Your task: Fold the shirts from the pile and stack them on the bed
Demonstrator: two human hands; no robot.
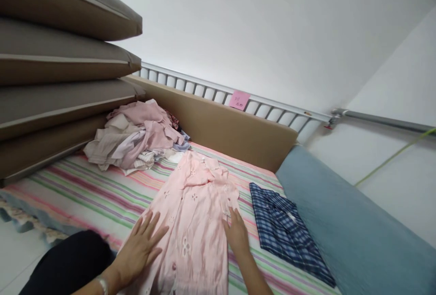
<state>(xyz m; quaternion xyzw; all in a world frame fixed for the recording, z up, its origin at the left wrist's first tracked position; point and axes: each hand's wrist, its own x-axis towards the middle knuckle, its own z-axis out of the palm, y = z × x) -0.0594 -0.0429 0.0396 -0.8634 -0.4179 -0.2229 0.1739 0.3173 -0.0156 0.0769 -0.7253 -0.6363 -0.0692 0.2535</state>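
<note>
A pale pink shirt [197, 222] with cut-out flower patterns lies spread lengthwise in front of me, its collar at the far end. My left hand [138, 247] rests on the shirt's left side, fingers spread. At its right edge my right hand [237, 233] touches the cloth near the sleeve, its fingers extended and slightly apart. To the right lies a folded blue plaid garment [284, 229], apart from both hands.
A heap of crumpled clothes [136, 133] sits at the back left on the striped bedsheet [91, 190]. Large stacked cushions [68, 65] rise on the left. A brown board [218, 120] runs along the back, and a blue panel [344, 222] borders the right side.
</note>
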